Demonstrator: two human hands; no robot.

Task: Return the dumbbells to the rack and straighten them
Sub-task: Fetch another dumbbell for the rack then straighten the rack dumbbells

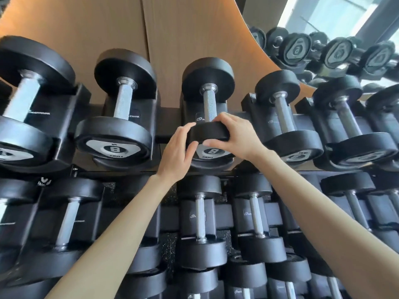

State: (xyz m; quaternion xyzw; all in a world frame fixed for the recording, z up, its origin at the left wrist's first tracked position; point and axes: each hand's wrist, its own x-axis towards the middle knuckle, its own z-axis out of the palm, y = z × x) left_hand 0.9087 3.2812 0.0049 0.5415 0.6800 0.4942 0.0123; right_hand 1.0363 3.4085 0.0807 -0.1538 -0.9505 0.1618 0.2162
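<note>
A black dumbbell [209, 102] marked 8 lies in its cradle on the top tier of the rack [166, 134], handle pointing away from me. My left hand [180, 149] grips the left side of its near head. My right hand [235, 137] grips the right side of the same head, thumb on the end face. A second dumbbell marked 8 [116, 126] sits in the cradle just to the left. Other dumbbells fill the top tier to both sides.
A lower tier [200, 223] holds several smaller black dumbbells under my forearms. Behind the rack stands a wooden wall panel [177, 29]. At the upper right a mirror [336, 50] reflects dumbbell ends and a bright window.
</note>
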